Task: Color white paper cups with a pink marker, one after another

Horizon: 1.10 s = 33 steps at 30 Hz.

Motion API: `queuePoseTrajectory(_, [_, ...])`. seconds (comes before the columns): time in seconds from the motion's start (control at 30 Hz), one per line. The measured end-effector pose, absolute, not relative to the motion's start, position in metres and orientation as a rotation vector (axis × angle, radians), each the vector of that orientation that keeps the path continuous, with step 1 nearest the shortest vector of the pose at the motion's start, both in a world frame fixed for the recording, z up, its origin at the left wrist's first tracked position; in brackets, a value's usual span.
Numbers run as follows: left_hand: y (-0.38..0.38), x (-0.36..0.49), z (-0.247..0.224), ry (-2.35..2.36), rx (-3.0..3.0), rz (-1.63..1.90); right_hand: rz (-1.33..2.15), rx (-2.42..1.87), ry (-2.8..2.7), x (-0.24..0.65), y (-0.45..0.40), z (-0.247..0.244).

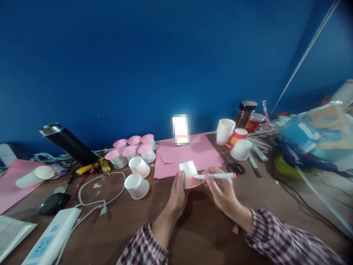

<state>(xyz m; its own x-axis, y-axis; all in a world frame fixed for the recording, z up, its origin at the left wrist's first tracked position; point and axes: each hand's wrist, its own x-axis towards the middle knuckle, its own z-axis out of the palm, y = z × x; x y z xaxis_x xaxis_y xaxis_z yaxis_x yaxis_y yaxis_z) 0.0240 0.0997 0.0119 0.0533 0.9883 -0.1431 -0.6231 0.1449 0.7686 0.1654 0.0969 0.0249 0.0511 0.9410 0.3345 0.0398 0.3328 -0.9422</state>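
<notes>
My left hand [178, 193] grips a white paper cup [188, 169], tilted on its side, with a patch of orange-red colour on its lower part. Pinched in my right hand [220, 191] is a white marker pen [220, 176] with a red end; its tip meets the cup's wall at the coloured patch. Just behind the cup lie pink paper sheets [190, 151] with a pink paper disc [168, 157] on them. To the left stand two white cups [136, 186] and several cups topped with pink discs [129, 151].
Black-handled scissors [235, 166], a white cup [241, 149], red cups [238, 137] and a dark-lidded jar [246, 114] are at right. A glue gun [306, 156] lies beyond. A black flask [68, 143], white cable [82, 198] and power strip [51, 237] occupy the left.
</notes>
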Motion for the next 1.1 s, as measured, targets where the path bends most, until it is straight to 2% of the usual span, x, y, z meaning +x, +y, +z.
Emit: queuePoseTrajectory(1.1, [0.0980,0.0245,0.0112,0.735,0.666,1.354,0.902,-0.978,-1.357,0.1631,0.0973,0.0247])
